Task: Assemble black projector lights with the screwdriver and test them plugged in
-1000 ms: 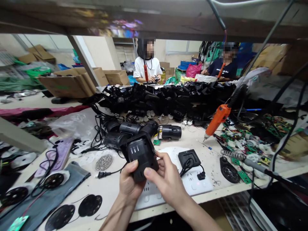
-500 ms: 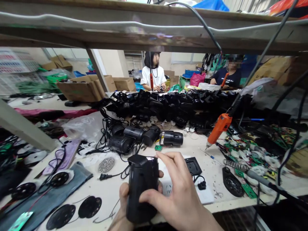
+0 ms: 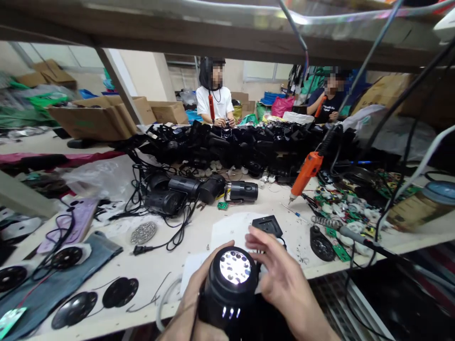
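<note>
Black lit device [image 3: 231, 296], one, in left hand [image 3: 194, 290]; coworkers [image 3: 215, 101], two.

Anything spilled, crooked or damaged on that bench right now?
Dark specks lie scattered on the bench near the black teardrop-shaped part, like spilled scraps. The orange driver hangs aslant rather than straight down. The lit black device in the left hand shows no plain damage.
</note>
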Demonstrator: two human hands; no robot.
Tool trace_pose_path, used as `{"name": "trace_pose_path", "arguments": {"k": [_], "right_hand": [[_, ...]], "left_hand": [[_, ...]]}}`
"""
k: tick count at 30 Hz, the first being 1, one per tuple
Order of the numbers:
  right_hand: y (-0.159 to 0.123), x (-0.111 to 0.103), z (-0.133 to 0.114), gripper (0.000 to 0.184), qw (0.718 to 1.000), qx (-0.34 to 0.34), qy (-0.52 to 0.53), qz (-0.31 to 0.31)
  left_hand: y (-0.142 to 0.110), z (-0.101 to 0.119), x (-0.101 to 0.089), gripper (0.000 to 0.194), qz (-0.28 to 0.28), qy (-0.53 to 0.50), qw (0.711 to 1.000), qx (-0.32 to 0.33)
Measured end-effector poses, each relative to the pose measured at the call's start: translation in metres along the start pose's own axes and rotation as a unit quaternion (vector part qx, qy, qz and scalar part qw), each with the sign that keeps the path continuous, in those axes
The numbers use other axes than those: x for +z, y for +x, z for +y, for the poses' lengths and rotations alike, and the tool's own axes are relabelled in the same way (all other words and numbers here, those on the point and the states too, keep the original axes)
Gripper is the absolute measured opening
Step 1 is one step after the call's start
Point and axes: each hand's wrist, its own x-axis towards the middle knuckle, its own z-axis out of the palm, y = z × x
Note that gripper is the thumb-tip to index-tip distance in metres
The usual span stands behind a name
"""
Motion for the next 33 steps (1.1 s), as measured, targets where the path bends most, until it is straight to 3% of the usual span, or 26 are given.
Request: {"name": "trace_pose_path", "arguments": {"k": [2,4,9,12,16,20,22,24,25,27,28,30,33], "right_hand": [[0.003,-0.003,-0.004,0.084,0.996,0.083,0.026,-0.031],[0.005,0.0,-0.01,0.096,0.993,0.098,-0.028,-0.057],[0.006,0.014,-0.016,0.084,0.996,0.047,-0.073,-0.01],[0.002,0.013,-0.012,0.081,0.996,0.055,-0.07,0.03],[-0.006,-0.002,-0.005,0.077,0.99,0.125,-0.052,0.035],[-0.035,-0.022,0.019,0.07,0.978,0.183,0.087,0.049],[-0.063,-0.025,0.039,0.063,0.946,0.223,0.198,0.125],[-0.095,-0.021,0.06,0.05,0.889,0.277,0.293,0.218],[-0.11,-0.017,0.069,0.045,0.862,0.294,0.345,0.229],[-0.132,-0.004,0.08,0.053,0.821,0.302,0.442,0.201],[-0.137,0.003,0.082,0.06,0.807,0.291,0.484,0.172],[-0.136,0.016,0.08,0.069,0.783,0.244,0.555,0.138],[-0.118,0.027,0.074,0.06,0.742,0.167,0.634,0.143]], "left_hand": [[-0.001,-0.002,0.006,0.095,-0.005,0.098,0.994,0.05],[-0.002,-0.001,0.009,0.091,0.005,0.207,0.974,0.098],[-0.005,0.002,0.015,0.083,0.017,0.284,0.949,0.138],[-0.008,0.002,0.021,0.085,0.015,0.337,0.933,0.124],[-0.011,0.005,0.032,0.084,-0.044,0.394,0.917,0.034],[-0.002,0.015,0.051,0.079,-0.088,0.503,0.858,-0.049],[0.009,0.018,0.064,0.073,-0.12,0.503,0.844,-0.139],[0.022,0.019,0.079,0.06,-0.169,0.459,0.837,-0.245],[0.028,0.018,0.086,0.054,-0.183,0.453,0.829,-0.274],[0.038,0.014,0.1,0.05,-0.196,0.494,0.793,-0.297],[0.043,0.011,0.106,0.05,-0.199,0.544,0.762,-0.29],[0.051,0.004,0.117,0.052,-0.214,0.657,0.679,-0.248],[0.057,-0.004,0.126,0.047,-0.236,0.766,0.568,-0.187]]}}
